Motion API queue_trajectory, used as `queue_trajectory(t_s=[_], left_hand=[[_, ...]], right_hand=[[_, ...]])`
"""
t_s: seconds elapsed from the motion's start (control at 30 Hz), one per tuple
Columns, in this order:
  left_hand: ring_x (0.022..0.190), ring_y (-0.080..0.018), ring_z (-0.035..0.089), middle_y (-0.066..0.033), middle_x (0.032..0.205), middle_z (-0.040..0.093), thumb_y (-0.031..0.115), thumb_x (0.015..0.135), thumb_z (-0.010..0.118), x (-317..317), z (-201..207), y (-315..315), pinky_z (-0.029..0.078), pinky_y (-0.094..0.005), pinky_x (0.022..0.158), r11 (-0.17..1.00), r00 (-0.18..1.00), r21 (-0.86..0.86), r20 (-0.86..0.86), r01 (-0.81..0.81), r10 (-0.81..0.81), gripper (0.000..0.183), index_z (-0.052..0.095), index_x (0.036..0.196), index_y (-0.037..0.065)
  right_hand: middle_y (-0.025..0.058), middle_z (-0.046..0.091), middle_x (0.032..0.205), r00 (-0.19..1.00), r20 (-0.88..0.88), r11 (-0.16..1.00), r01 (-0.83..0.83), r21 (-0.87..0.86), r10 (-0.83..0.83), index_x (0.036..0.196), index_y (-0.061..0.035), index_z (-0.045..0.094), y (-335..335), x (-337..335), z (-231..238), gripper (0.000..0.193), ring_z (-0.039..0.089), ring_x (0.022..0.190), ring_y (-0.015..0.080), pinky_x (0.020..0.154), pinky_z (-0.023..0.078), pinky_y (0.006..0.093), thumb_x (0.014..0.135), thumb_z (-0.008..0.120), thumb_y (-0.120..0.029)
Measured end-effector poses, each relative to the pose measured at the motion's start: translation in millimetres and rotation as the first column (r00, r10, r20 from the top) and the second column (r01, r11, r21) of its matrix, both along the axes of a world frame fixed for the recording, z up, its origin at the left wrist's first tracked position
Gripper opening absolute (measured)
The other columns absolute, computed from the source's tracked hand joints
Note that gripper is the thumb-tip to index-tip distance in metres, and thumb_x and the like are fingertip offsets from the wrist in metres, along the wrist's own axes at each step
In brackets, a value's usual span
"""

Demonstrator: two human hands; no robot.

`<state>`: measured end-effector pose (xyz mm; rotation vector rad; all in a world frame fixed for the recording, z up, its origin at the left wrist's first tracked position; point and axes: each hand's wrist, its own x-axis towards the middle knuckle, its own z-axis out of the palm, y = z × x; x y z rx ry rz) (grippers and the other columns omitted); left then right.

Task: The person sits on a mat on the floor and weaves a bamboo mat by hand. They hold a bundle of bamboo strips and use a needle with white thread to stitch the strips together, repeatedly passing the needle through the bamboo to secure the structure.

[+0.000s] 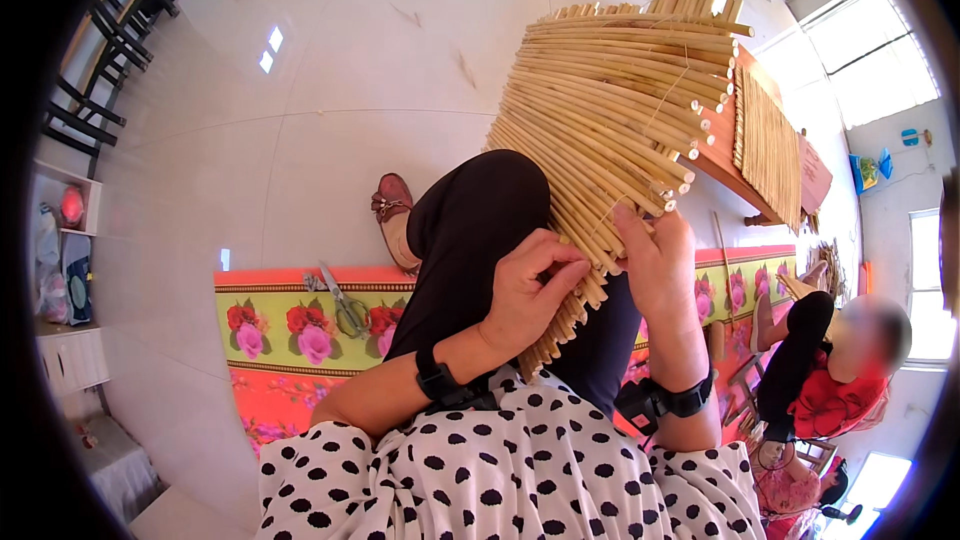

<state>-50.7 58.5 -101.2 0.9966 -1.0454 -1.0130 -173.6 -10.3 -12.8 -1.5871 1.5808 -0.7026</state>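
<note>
A mat of pale reed stalks (590,110), bound side by side with thin string, lies over my bent knee and fans out away from me. My right hand (655,250) grips the mat's near right edge, thumb on top and the other fingers hidden beneath. My left hand (535,290) rests on the reeds close by, thumb and forefinger pinched together. Whatever is between those fingertips is too small to make out. A loop of string (610,212) crosses the stalk ends next to my right thumb. The mat's near end hangs down between my forearms.
Scissors (345,305) lie on a flowered cloth (250,290) at the left. Beyond the mat stands a wooden table (715,140) carrying another reed mat (765,155). A person in red (840,390) sits at the right, with another person below. Shelves (70,285) line the left.
</note>
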Motion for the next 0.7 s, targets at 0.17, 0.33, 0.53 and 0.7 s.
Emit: queue_trajectory(t_s=[0.17,0.33,0.53,0.7], left_hand=[[0.072,-0.013,0.054,-0.006,0.087,0.058,-0.003,0.089,0.064,-1,-4,1,0.042,-0.0247,0.062,0.996,0.996,-0.079,0.075,-0.043,0.049,0.005,0.066,0.091,0.0],[0.073,-0.0187,0.059,-0.0073,0.085,0.059,0.0,0.086,0.067,30,19,1,0.046,-0.0282,0.063,0.969,0.962,-0.218,0.22,-0.113,0.162,0.005,0.065,0.091,0.001],[0.078,-0.0232,0.061,-0.0046,0.082,0.06,0.011,0.078,0.07,78,87,-38,0.049,-0.0337,0.066,0.851,0.36,-0.226,0.932,0.473,0.047,0.01,0.062,0.077,0.005],[0.07,-0.0252,0.063,-0.0062,0.074,0.061,0.012,0.072,0.063,79,86,-71,0.053,-0.0378,0.059,0.656,-0.044,0.073,0.997,0.751,-0.06,0.008,0.06,0.071,0.005]], right_hand=[[0.0206,0.069,0.081,0.998,-0.059,0.996,0.001,-0.089,-0.006,0.111,0.0047,0.061,2,0,-4,0.027,0.068,0.072,0.0331,0.067,0.051,0.0398,0.092,0.061,-0.015],[0.0208,0.069,0.082,1.0,-0.007,0.994,-0.006,-0.105,0.005,0.112,0.005,0.061,3,-1,-8,0.029,0.068,0.074,0.0349,0.067,0.051,0.0398,0.092,0.061,-0.017],[0.0232,0.064,0.073,0.994,-0.109,0.996,-0.037,-0.081,0.028,0.103,0.0047,0.057,3,10,6,0.028,0.064,0.068,0.0412,0.062,0.049,0.045,0.096,0.057,-0.022],[0.0257,0.062,0.068,0.985,-0.159,0.978,-0.099,-0.185,0.07,0.097,0.0041,0.054,5,15,6,0.031,0.062,0.067,0.0458,0.061,0.048,0.0502,0.099,0.052,-0.027]])
